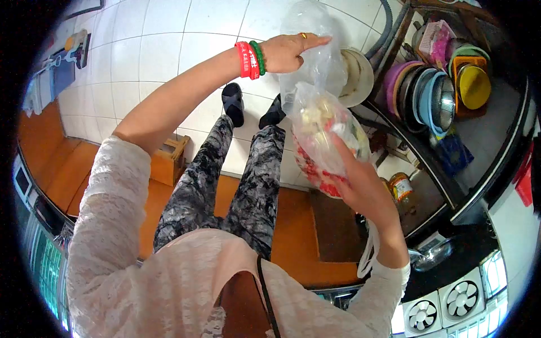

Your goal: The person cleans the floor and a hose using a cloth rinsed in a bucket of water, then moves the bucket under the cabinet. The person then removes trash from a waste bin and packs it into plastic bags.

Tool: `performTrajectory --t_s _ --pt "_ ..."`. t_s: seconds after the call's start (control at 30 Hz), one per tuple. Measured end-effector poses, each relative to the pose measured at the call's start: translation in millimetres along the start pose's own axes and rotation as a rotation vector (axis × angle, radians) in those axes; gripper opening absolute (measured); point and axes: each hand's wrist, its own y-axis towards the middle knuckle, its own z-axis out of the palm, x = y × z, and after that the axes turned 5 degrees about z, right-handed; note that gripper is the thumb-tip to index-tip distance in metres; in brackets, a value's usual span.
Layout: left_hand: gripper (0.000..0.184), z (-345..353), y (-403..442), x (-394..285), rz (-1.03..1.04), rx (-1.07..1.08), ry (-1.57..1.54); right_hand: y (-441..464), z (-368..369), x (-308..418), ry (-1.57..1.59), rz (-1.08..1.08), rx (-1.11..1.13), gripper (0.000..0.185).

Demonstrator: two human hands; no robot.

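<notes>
My left hand [284, 53], with a red band and a green bracelet at its wrist, is at the clear plastic bag [318, 73]. Its index finger stretches across the plastic while the other fingers curl in against it. My right hand [360, 180] grips a filled clear plastic bag [322, 121] from its near side. Pale yellowish pieces show through this bag's upper part, and red-and-white patterning shows lower down. What exactly the contents are, I cannot tell. The two bags overlap, so where one ends is unclear.
A whitish bucket [358, 78] stands on the tiled floor beyond the bags. To the right, a dark-framed shelf holds several colanders and basins [420, 96] and a yellow bowl [474, 86]. A labelled bottle [401, 188] stands below. A wooden stool [169, 160] is at left.
</notes>
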Motion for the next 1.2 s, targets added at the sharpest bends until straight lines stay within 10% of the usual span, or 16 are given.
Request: performTrajectory --t_s 0.3,0.67,1.0,1.13,1.2 --pt "0.076 6.0 -62.9 -62.3 0.338 -0.062 -0.113 55.8 7.0 -16.1 0.33 -0.165 -0.351 0.093" --pt "0.058 6.8 -31.3 -101.0 0.106 0.049 0.038 59.1 -3.0 1.0 0.341 -0.164 -0.316 0.097" --pt "0.029 19.5 -43.5 -126.0 0.322 -0.452 0.124 65.7 20.3 -32.5 0.595 -0.118 -0.55 0.037" --pt "0.041 61.7 -104.8 -48.4 -0.344 -0.904 -0.193 60.5 16.5 -35.7 0.693 0.025 -0.557 0.033" --pt "0.054 125.5 -133.8 17.1 -0.802 -0.457 -0.511 53.6 12.4 -27.9 0.679 0.04 -0.54 0.032"
